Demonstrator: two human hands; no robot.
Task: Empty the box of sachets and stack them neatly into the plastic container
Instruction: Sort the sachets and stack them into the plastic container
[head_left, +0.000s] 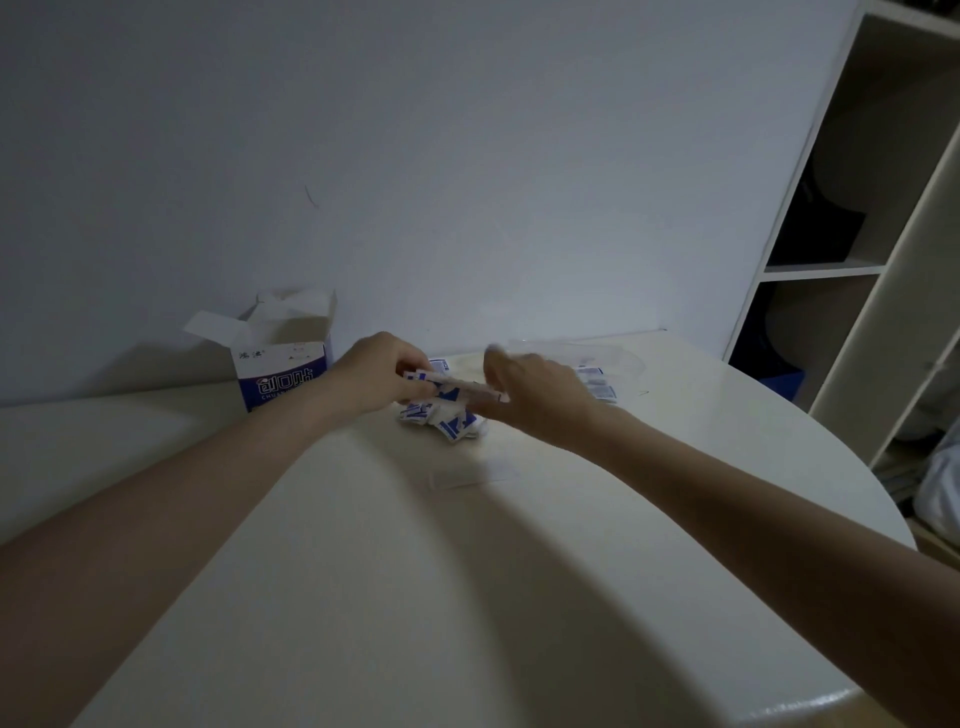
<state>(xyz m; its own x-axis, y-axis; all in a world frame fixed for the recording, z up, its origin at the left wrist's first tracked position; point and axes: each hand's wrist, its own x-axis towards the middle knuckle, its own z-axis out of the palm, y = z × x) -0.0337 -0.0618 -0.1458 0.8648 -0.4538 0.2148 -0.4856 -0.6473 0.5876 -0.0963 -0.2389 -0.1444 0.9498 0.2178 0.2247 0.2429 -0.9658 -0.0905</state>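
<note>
Both hands, left hand (376, 371) and right hand (530, 387), hold sachets (457, 387).

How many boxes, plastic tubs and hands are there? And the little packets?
Cardboard box: 1
Clear plastic container: 1
Hands: 2, left hand and right hand
Sachets: too heaped and blurred to count
Total without sachets: 4

The box (283, 375) front reads "创口贴", with "CHU…" beneath.

Cream round table (467, 597), open box (283, 371), loose sachets (441, 418), clear container (618, 358)
</note>
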